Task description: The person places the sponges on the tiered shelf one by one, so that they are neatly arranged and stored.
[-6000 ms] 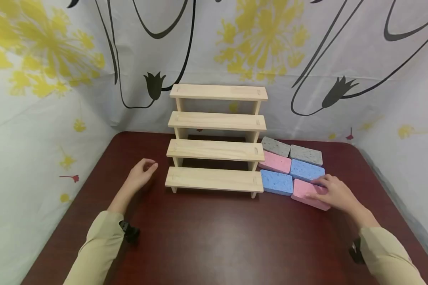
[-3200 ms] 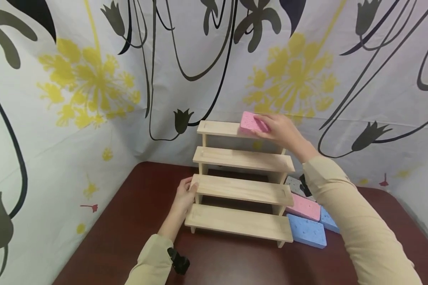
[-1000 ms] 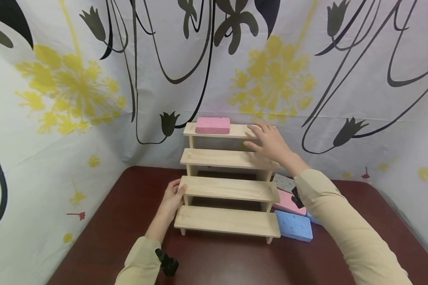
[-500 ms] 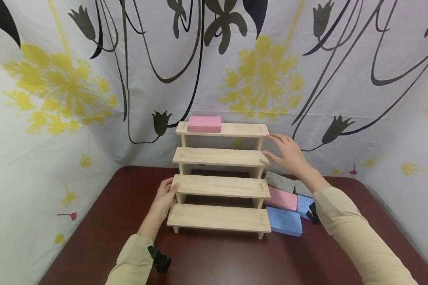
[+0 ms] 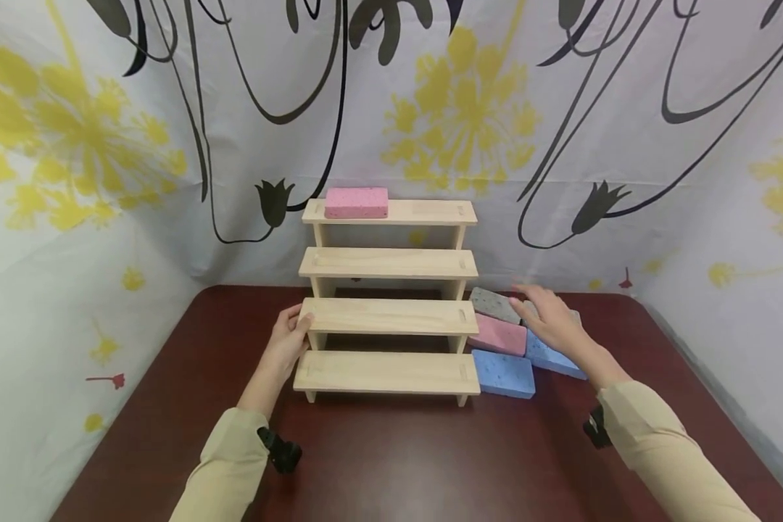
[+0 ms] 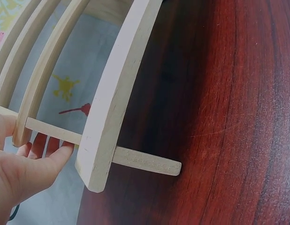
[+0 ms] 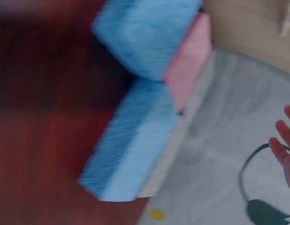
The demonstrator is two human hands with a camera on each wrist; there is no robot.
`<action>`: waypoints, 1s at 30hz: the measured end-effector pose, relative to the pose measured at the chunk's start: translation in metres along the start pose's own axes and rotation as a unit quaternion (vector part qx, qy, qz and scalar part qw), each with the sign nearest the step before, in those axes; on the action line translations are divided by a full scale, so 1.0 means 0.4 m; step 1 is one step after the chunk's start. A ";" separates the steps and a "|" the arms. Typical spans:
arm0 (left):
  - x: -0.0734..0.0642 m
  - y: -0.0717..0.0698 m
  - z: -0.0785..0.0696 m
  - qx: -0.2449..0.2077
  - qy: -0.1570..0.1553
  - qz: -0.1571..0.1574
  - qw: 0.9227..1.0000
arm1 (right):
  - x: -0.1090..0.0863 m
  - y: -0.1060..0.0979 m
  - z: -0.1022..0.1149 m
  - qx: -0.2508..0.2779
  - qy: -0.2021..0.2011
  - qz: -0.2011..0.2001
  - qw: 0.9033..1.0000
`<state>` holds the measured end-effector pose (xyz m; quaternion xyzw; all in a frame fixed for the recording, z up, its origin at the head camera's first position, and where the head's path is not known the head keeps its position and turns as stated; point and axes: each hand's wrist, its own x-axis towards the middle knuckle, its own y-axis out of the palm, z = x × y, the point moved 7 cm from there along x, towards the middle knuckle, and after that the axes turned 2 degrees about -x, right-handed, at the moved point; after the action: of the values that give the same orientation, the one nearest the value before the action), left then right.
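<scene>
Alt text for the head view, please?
A left hand holds the left edge of a four-tier wooden rack with one pink sponge on top. The right hand hovers near five more sponges: two grey, two blue, one pink.

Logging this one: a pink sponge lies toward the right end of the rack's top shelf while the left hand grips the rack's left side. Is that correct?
No: the head view shows the pink sponge toward the left end of the top shelf. The left hand does grip the left side of the rack.
</scene>
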<state>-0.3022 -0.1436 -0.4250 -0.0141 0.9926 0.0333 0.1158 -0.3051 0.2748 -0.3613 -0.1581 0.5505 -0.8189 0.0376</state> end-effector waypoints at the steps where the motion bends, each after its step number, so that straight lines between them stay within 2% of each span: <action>1: 0.001 -0.002 -0.003 -0.001 0.000 -0.002 1.000 | -0.008 0.011 -0.006 0.000 -0.003 0.007 1.000; 7: 0.005 -0.008 -0.013 -0.005 0.006 -0.009 1.000 | -0.056 0.082 -0.005 -0.027 -0.066 0.042 0.997; 13: 0.003 -0.004 -0.003 -0.007 0.004 -0.009 1.000 | -0.109 0.161 0.013 -0.076 -0.111 0.094 0.986; 17: 0.001 0.000 0.000 -0.009 0.009 -0.004 1.000 | -0.131 0.201 0.007 -0.092 -0.094 0.130 0.983; 20: 0.001 0.000 0.002 -0.011 0.009 -0.002 1.000 | -0.137 0.214 0.001 -0.090 -0.075 0.135 0.984; 24: 0.001 -0.001 0.004 -0.019 0.006 -0.003 1.000 | -0.136 0.216 0.000 -0.086 -0.064 0.135 0.985; 30: -0.003 -0.003 0.004 -0.019 0.004 -0.005 1.000 | -0.135 0.199 -0.006 -0.062 -0.054 0.160 0.984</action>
<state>-0.3006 -0.1448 -0.4264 -0.0211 0.9922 0.0515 0.1116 -0.2635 0.2587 -0.4465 -0.1134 0.6155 -0.7570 0.1880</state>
